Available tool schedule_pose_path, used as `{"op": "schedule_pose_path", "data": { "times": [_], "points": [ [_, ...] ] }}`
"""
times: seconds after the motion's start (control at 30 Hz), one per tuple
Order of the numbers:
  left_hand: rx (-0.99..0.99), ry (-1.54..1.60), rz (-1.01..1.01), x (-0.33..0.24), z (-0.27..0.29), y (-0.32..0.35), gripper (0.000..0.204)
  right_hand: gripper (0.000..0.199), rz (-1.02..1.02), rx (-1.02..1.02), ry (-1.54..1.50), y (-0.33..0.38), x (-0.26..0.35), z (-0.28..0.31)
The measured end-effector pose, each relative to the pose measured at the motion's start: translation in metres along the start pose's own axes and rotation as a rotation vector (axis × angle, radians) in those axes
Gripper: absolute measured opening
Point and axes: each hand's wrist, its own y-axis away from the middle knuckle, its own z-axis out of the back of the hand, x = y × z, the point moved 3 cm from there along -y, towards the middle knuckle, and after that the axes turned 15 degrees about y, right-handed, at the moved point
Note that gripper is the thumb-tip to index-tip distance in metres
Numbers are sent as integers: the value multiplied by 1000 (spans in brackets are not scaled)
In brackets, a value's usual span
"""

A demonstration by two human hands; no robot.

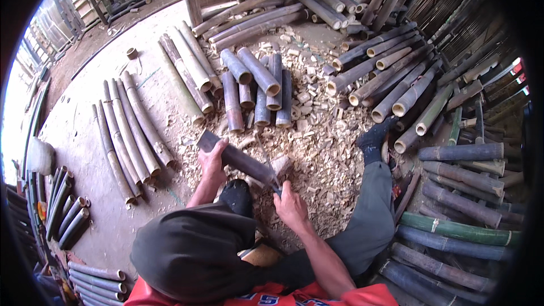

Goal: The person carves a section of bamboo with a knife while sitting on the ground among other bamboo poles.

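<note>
My left hand [212, 163] is wrapped round the upper left end of a dark bamboo section [245, 162], which slants down to the right in front of me. In my right hand [292, 208], closed fingers grip the handle of a knife [267, 157]. Its thin blade points up and away, beside the lower right end of the bamboo. A pale wooden block [281, 166] sits by that end, partly covered. Beyond my hands lies a small pile of cut bamboo sections [262, 103], their open ends facing me.
Bamboo chips [317, 153] cover the ground between my legs. Long split-looking bamboo poles [133, 136] lie at left. More bamboo stacks [396, 73] rise at far right, and a green pole [459, 230] lies at near right. My bent left leg [192, 249] and outstretched right leg [371, 209] frame the spot.
</note>
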Motion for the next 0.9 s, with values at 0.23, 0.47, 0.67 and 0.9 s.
{"op": "schedule_pose_path", "data": {
  "times": [0.23, 0.47, 0.67, 0.9],
  "points": [
    [-42, -3, -7, 7, -1, -18, 43, 32, 115, -382, -205, 11, 7, 13],
    [-7, -101, -62, 2, -10, -21, 54, 32, 42, -111, -67, 4, 21, 32],
    [109, -48, -35, 6, -12, -27, 45, 33, -78, 117, 3, -11, -20, -32],
    [258, 49, 83, 4, 9, -29, 42, 36, 82, -241, -267, 9, 21, 48]
  ]
}}
